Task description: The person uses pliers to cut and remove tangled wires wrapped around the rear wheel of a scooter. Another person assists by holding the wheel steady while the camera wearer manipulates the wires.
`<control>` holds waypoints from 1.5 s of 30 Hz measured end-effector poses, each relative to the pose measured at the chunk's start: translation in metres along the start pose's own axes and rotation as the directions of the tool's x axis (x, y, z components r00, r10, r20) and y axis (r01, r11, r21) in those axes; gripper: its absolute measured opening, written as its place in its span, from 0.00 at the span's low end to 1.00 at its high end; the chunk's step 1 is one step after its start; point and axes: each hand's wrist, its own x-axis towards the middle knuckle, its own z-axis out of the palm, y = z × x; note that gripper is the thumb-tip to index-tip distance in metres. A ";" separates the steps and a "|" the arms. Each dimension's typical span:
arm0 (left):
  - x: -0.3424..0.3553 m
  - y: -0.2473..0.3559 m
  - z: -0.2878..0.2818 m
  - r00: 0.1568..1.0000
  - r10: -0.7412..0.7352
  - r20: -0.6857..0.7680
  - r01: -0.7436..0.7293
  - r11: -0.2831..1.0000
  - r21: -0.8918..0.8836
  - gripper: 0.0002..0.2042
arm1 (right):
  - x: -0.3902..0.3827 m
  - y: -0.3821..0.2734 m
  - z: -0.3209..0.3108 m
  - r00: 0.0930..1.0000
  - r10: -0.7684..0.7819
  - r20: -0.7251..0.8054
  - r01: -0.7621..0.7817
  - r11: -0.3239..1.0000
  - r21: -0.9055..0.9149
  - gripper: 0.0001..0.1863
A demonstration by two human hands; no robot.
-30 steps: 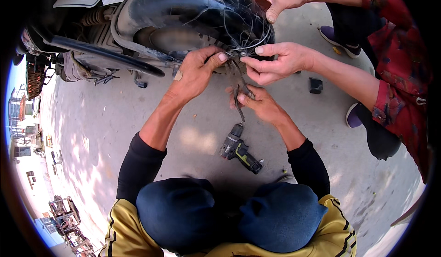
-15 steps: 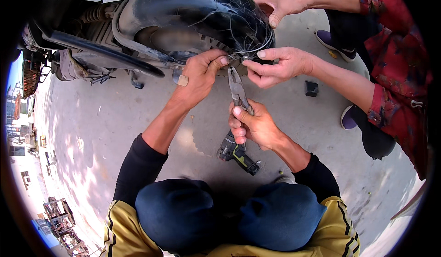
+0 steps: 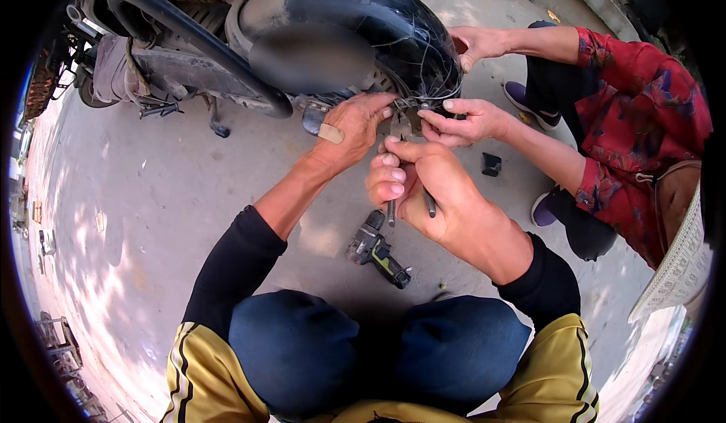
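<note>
My right hand (image 3: 435,181) is closed around a pair of pliers (image 3: 401,127), whose jaws reach up to the lower edge of a cracked black rear fender (image 3: 408,30). Thin wires (image 3: 429,83) run over the cracks and gather at that edge. My left hand (image 3: 349,130), with a plaster near the wrist, pinches at the same edge beside the jaws; what lies between its fingertips is too small to make out. From the right, another person's hand (image 3: 473,120) holds the fender edge by the wires. That person's other hand (image 3: 480,43) rests on the fender's side.
A cordless drill (image 3: 378,251) lies on the concrete ground (image 3: 227,173) below my hands. A small black block (image 3: 491,164) sits near the other person's shoes. The motorbike's black tube bar (image 3: 204,37) extends at upper left. A pale woven hat (image 3: 677,260) shows at right.
My right hand has moved up, bringing the plier jaws to the wires at the fender edge. My left hand still pinches there. The view has shifted, and the other person's hat has come into sight.
</note>
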 end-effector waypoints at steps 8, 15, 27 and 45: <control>-0.008 0.004 0.000 0.983 0.179 -0.031 -0.162 0.945 0.285 0.26 | -0.006 0.002 -0.033 0.997 -0.062 0.051 0.078 0.888 -0.454 0.24; -0.003 -0.011 0.021 0.933 0.349 -0.088 -0.252 0.808 0.533 0.33 | -0.019 0.004 -0.133 0.992 -0.112 0.064 0.124 0.701 -0.702 0.27; -0.002 -0.016 0.020 0.900 0.434 -0.043 -0.322 0.729 0.605 0.33 | 0.012 0.016 -0.193 0.976 0.033 0.216 0.061 0.908 -0.413 0.30; -0.002 0.004 -0.012 0.991 0.094 0.099 -0.109 0.980 0.166 0.13 | 0.119 0.001 -0.195 0.788 -0.319 0.527 0.612 0.307 -0.729 0.20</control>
